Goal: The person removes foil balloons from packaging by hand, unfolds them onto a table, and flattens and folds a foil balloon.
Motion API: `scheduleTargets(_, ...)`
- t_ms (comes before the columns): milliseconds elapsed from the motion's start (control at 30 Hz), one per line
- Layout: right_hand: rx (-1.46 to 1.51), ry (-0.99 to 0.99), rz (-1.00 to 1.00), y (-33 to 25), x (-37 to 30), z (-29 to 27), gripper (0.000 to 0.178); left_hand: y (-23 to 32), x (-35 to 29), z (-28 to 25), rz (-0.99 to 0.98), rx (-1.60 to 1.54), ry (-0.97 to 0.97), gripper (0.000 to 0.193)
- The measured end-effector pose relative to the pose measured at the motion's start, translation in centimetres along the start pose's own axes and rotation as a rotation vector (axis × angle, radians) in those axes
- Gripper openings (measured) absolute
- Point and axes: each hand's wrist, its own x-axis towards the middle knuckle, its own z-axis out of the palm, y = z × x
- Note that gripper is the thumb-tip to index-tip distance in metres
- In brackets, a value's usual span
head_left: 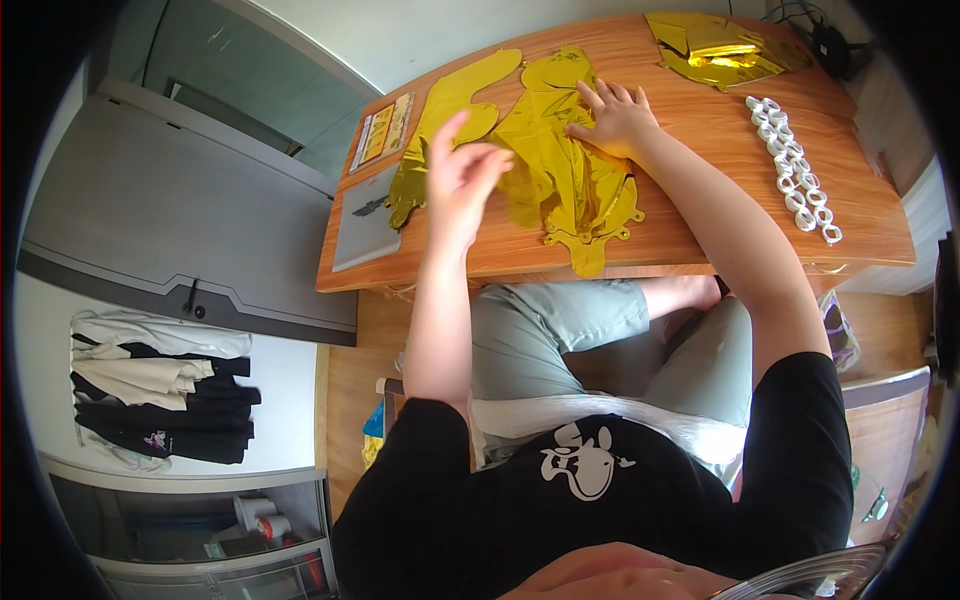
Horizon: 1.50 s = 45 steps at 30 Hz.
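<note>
A flat, wrinkled gold foil balloon (pixel 575 165) lies on the wooden desk, its tabbed end reaching the near edge. My right hand (pixel 622 122) rests on its upper right part, fingers spread. My left hand (pixel 462 185) is raised at the balloon's left side, slightly blurred. Its fingers are apart, with the fingertips close to a blurred flap of foil; nothing shows in its grasp. Behind that hand lies a second flat gold foil balloon (pixel 465 85), partly hidden by the hand.
On the wooden desk (pixel 690 190), another folded gold foil piece (pixel 720 50) lies far right, near black cables (pixel 830 45). White ring-shaped pieces (pixel 790 165) form rows at the right. A grey sheet or pouch (pixel 367 225) and a printed card (pixel 382 130) lie left.
</note>
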Motion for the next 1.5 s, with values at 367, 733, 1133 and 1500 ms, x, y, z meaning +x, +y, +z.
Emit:
scheduleTargets(367,0.01,0.0,-0.006,0.0,-0.1,0.1,0.093,-4.6,2.4,0.1,-0.395,-0.051,0.14,0.093)
scheduleTargets(733,0.005,-0.007,-0.02,-0.5,-0.2,-0.6,0.089,-1.2,6.6,0.9,-0.302,-0.247,-0.41,0.09)
scheduleTargets(1133,-0.05,-0.013,-0.052,-0.2,1.7,0.8,0.075,-7.9,10.6,-3.4,-0.02,0.592,-0.482,0.062)
scheduleTargets(1500,-0.085,-0.022,-0.036,1.1,1.8,1.5,0.067,-9.7,10.2,0.9,0.145,1.162,-0.77,0.095)
